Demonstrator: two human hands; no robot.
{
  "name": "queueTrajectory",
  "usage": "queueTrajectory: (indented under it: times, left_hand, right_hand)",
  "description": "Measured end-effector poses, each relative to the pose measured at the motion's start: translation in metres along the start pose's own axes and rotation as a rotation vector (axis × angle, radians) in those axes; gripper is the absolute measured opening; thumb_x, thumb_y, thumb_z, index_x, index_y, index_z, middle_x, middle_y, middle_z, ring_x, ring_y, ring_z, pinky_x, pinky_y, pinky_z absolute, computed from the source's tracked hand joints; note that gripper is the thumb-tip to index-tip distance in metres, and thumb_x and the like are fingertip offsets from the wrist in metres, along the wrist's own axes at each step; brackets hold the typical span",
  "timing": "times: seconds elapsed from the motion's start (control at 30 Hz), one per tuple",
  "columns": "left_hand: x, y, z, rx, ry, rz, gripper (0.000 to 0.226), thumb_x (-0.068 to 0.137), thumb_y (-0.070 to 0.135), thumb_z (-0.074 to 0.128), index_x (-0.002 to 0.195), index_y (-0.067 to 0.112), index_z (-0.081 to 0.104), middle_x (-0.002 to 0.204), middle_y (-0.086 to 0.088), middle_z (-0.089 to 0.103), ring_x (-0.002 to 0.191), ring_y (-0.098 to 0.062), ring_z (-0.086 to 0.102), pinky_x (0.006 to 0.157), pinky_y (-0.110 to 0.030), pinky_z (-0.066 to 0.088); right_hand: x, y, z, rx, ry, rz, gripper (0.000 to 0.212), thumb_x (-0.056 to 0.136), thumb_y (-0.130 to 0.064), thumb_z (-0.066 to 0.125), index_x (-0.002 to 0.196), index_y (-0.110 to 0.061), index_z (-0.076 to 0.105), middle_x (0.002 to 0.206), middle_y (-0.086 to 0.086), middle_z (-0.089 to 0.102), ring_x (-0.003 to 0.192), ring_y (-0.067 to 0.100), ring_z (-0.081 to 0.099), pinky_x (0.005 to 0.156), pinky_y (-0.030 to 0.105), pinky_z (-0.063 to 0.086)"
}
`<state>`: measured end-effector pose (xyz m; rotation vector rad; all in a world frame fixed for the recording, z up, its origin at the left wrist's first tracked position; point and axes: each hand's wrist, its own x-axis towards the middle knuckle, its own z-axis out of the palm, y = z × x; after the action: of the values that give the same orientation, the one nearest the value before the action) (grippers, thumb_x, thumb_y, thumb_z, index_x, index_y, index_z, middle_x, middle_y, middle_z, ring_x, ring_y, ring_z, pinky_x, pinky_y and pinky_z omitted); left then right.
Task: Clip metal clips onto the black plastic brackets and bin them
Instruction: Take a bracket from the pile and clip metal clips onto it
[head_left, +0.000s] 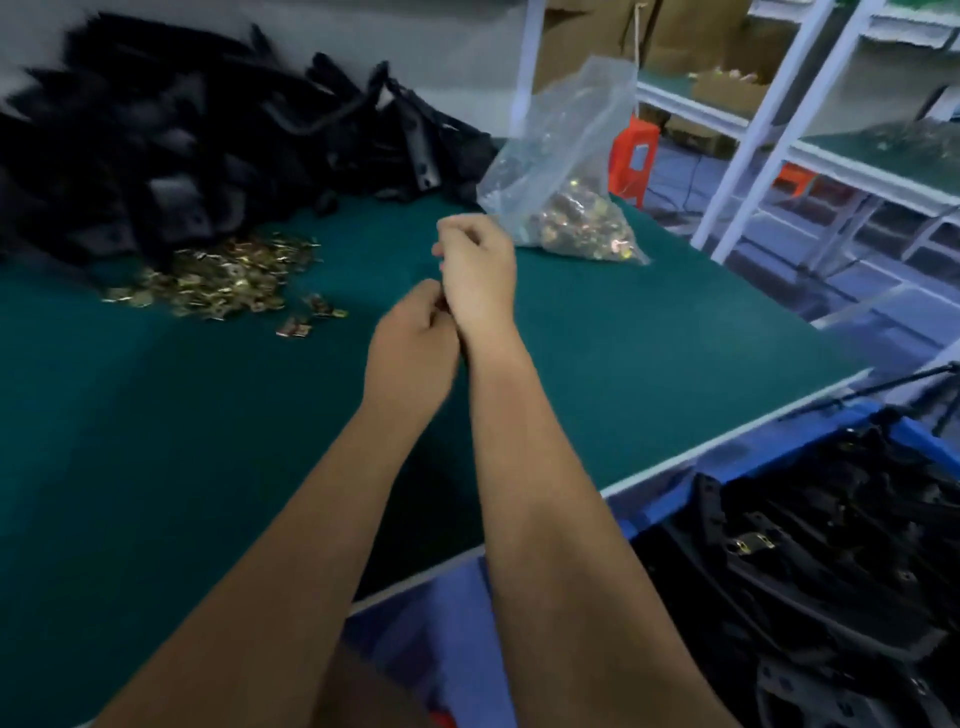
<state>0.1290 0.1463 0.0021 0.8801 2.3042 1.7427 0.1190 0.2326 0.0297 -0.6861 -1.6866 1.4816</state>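
My left hand (415, 343) and my right hand (480, 270) are close together above the middle of the green table (156, 457). The left hand's curled fingers pinch something small, apparently a metal clip (443, 306), right beside my right wrist. The right hand's fingers are curled with its back towards me, and nothing shows in it. A big pile of black plastic brackets (182, 140) lies at the back left. Loose gold metal clips (218, 280) are heaped in front of it. The view is blurred.
A clear plastic bag of clips (571, 208) stands at the back right of the table. A blue bin (914, 431) holding clipped brackets sits below the table's right edge. White shelving (769, 119), cardboard boxes and an orange stool (634, 161) stand beyond.
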Motion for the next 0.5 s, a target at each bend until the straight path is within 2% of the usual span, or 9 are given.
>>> queueTrajectory:
  times: [0.07, 0.13, 0.17, 0.23, 0.3, 0.33, 0.37, 0.43, 0.5]
  left_hand:
    - [0.009, -0.018, -0.032, 0.067, 0.08, -0.039, 0.023, 0.09, 0.006, 0.044, 0.077, 0.018, 0.058, 0.072, 0.005, 0.061, 0.068, -0.011, 0.053, 0.062, -0.024, 0.038]
    - [0.019, -0.035, -0.061, 0.089, 0.167, -0.077, 0.031, 0.091, 0.006, 0.043, 0.079, 0.027, 0.062, 0.079, 0.013, 0.064, 0.074, -0.001, 0.057, 0.066, -0.017, 0.041]
    - [0.023, -0.042, -0.074, 0.085, 0.216, -0.108, 0.033, 0.092, 0.007, 0.043, 0.079, 0.03, 0.063, 0.08, 0.015, 0.064, 0.072, 0.003, 0.058, 0.065, -0.017, 0.043]
    - [0.033, -0.057, -0.095, 0.077, 0.315, -0.182, 0.035, 0.094, 0.01, 0.042, 0.077, 0.032, 0.063, 0.076, 0.012, 0.064, 0.057, 0.008, 0.054, 0.056, -0.022, 0.041]
    - [0.043, -0.069, -0.113, 0.06, 0.377, -0.234, 0.033, 0.095, 0.011, 0.042, 0.078, 0.029, 0.064, 0.073, 0.005, 0.063, 0.045, 0.0, 0.047, 0.048, -0.025, 0.037]
    - [0.048, -0.073, -0.12, 0.058, 0.399, -0.243, 0.032, 0.095, 0.012, 0.042, 0.079, 0.028, 0.064, 0.074, 0.003, 0.063, 0.046, -0.002, 0.046, 0.047, -0.024, 0.036]
    - [0.054, -0.076, -0.126, 0.065, 0.422, -0.239, 0.031, 0.094, 0.013, 0.042, 0.081, 0.028, 0.065, 0.078, 0.001, 0.064, 0.055, -0.007, 0.052, 0.05, -0.025, 0.038]
    - [0.066, -0.082, -0.135, 0.189, 0.492, -0.171, 0.031, 0.093, 0.009, 0.045, 0.085, 0.026, 0.07, 0.099, -0.001, 0.067, 0.092, -0.024, 0.059, 0.076, -0.029, 0.043]
    - [0.081, -0.087, -0.14, 0.401, 0.531, -0.097, 0.032, 0.093, 0.007, 0.049, 0.097, 0.027, 0.074, 0.135, 0.001, 0.058, 0.131, -0.029, 0.04, 0.102, -0.028, 0.03]
  right_hand:
    - [-0.002, 0.005, 0.038, -0.045, -0.118, 0.017, 0.015, 0.093, -0.011, 0.051, 0.093, -0.018, 0.064, 0.092, -0.001, 0.064, 0.084, 0.013, 0.059, 0.067, 0.025, 0.041]
    - [-0.007, 0.011, 0.065, -0.071, -0.181, 0.024, 0.017, 0.094, -0.014, 0.049, 0.1, -0.02, 0.064, 0.094, -0.008, 0.064, 0.084, 0.009, 0.059, 0.066, 0.023, 0.04]
    - [-0.009, 0.015, 0.074, -0.089, -0.202, 0.029, 0.019, 0.095, -0.016, 0.048, 0.103, -0.023, 0.063, 0.094, -0.012, 0.062, 0.082, 0.005, 0.058, 0.064, 0.022, 0.04]
    - [-0.01, 0.025, 0.083, -0.154, -0.225, 0.039, 0.021, 0.096, -0.017, 0.045, 0.107, -0.027, 0.061, 0.097, -0.014, 0.06, 0.081, 0.004, 0.057, 0.062, 0.024, 0.041]
    - [-0.008, 0.034, 0.085, -0.227, -0.239, 0.044, 0.025, 0.096, -0.017, 0.044, 0.111, -0.027, 0.061, 0.1, -0.015, 0.06, 0.084, 0.002, 0.056, 0.063, 0.022, 0.042]
    - [-0.007, 0.038, 0.085, -0.248, -0.245, 0.043, 0.026, 0.096, -0.017, 0.044, 0.113, -0.027, 0.062, 0.099, -0.017, 0.059, 0.083, -0.001, 0.055, 0.063, 0.019, 0.04]
    - [-0.006, 0.04, 0.085, -0.27, -0.254, 0.037, 0.026, 0.096, -0.018, 0.044, 0.114, -0.027, 0.062, 0.097, -0.02, 0.058, 0.082, -0.003, 0.054, 0.061, 0.017, 0.038]
    - [-0.003, 0.043, 0.089, -0.35, -0.261, 0.012, 0.025, 0.096, -0.019, 0.044, 0.113, -0.025, 0.061, 0.097, -0.018, 0.058, 0.08, -0.002, 0.052, 0.06, 0.02, 0.038]
    - [-0.001, 0.044, 0.095, -0.49, -0.248, -0.026, 0.022, 0.095, -0.021, 0.046, 0.11, -0.022, 0.061, 0.1, -0.011, 0.058, 0.081, 0.005, 0.053, 0.06, 0.025, 0.04]
